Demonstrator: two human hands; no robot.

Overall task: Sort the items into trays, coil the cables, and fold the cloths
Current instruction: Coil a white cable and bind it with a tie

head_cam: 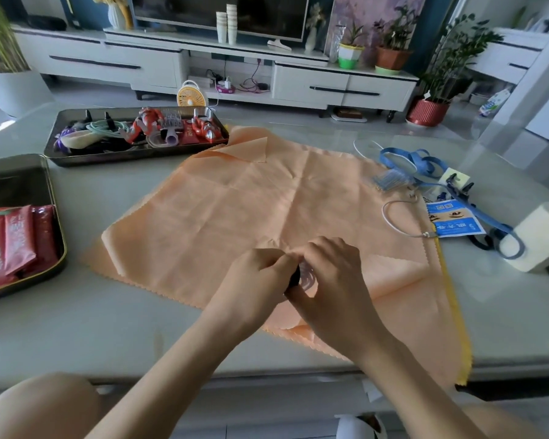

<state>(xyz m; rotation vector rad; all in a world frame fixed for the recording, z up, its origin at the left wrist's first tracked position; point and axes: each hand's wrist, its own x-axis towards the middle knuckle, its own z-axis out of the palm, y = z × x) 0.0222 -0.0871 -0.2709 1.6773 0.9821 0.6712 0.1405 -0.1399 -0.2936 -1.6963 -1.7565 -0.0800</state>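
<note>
Orange cloth [251, 201] lies spread open across the counter [108, 327], not yet folded, with a yellow edge [454, 312] showing along its right side. Both trays are in use: the far tray [133, 158] holds toys and cords, the left tray [59, 248] holds red packets [13, 239]. Unsorted on the right lie a blue lanyard [425, 166], a card [457, 221] and an uncoiled white cable [390, 221]. Above the cloth's near edge the left hand [257, 277] and right hand [330, 274] meet, each grip closed on a small dark-and-clear item [306, 275] I can't identify. I'd say about half is left.
</note>
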